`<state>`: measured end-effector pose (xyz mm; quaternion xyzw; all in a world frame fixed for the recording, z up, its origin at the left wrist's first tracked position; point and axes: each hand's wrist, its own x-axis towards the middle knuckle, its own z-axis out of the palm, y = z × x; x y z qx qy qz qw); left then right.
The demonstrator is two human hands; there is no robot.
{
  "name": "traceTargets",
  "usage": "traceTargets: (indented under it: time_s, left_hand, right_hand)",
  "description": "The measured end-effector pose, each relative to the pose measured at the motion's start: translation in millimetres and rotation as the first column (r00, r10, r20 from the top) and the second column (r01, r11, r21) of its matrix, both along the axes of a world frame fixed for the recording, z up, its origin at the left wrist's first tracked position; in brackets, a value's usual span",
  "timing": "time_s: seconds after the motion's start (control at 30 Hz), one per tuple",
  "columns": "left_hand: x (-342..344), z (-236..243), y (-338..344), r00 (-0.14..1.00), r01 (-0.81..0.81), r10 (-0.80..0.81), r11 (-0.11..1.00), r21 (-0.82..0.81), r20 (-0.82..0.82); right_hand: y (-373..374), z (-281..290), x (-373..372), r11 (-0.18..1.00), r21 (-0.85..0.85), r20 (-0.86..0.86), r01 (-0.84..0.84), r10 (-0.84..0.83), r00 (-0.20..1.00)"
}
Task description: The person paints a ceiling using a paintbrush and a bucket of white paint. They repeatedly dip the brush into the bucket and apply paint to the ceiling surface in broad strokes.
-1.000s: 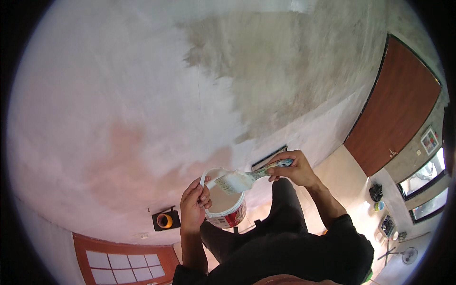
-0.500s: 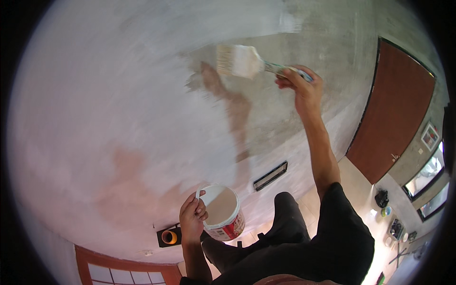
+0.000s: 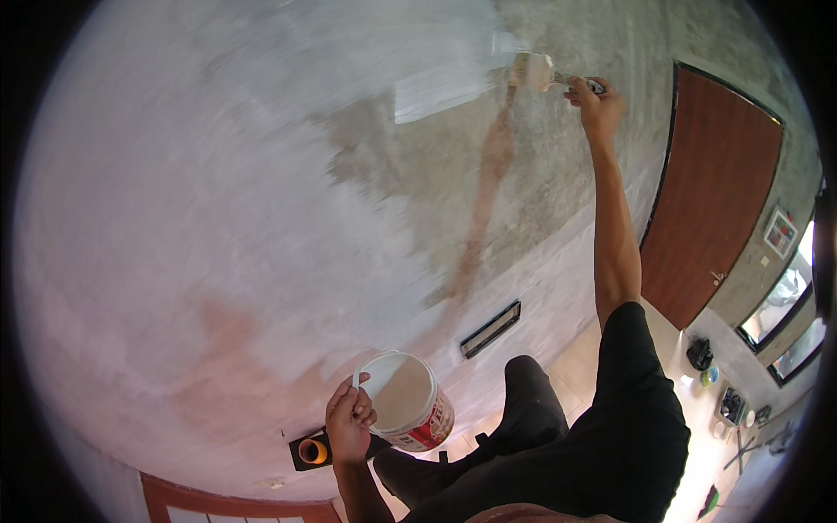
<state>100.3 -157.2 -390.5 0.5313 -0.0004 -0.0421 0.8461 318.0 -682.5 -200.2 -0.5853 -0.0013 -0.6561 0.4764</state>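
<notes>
My right hand [image 3: 597, 109] is raised at the upper right, fingers closed round the handle of a wide paintbrush [image 3: 534, 71]; the bristles are against the wall [image 3: 218, 174], at the right end of a whitish painted patch. The wall is partly whitish, partly bare grey-green. My left hand [image 3: 349, 420], low in the middle, grips the white handle of a paint bucket [image 3: 405, 390] with pale paint inside and a red-and-white side.
A dark shelf [image 3: 307, 436] with an orange roll [image 3: 312, 451] is below the bucket; a narrow framed slot [image 3: 490, 329] is in the wall. At right are a brown door [image 3: 715, 174], windows [image 3: 785, 296], a black bag [image 3: 700, 353] and several items on the floor.
My right hand has moved from over the bucket up to the wall, then further up and right with the brush. A fresh white stroke shows there. The bucket has dropped lower in view.
</notes>
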Motion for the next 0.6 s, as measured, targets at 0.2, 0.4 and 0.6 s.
traceTargets:
  time_s: [0.2,0.4,0.6]
  left_hand:
    - [4.6,-2.7,-7.8,1.0,0.005,-0.005,1.0,0.007,-0.003]
    - [6.1,-9.1,-2.6,0.998,-0.048,0.049,0.998,0.035,-0.026]
    - [1.7,-4.7,-4.0,0.999,-0.04,0.039,0.999,0.027,0.001]
  right_hand:
    - [87.0,11.2,8.3,0.801,-0.356,0.02,0.482,-0.509,0.86]
    - [266.1,-7.1,-26.2,0.879,-0.426,0.328,0.212,-0.068,0.942]
    - [301.0,-1.5,-72.4,0.824,-0.511,0.213,-0.244,0.396,0.893]
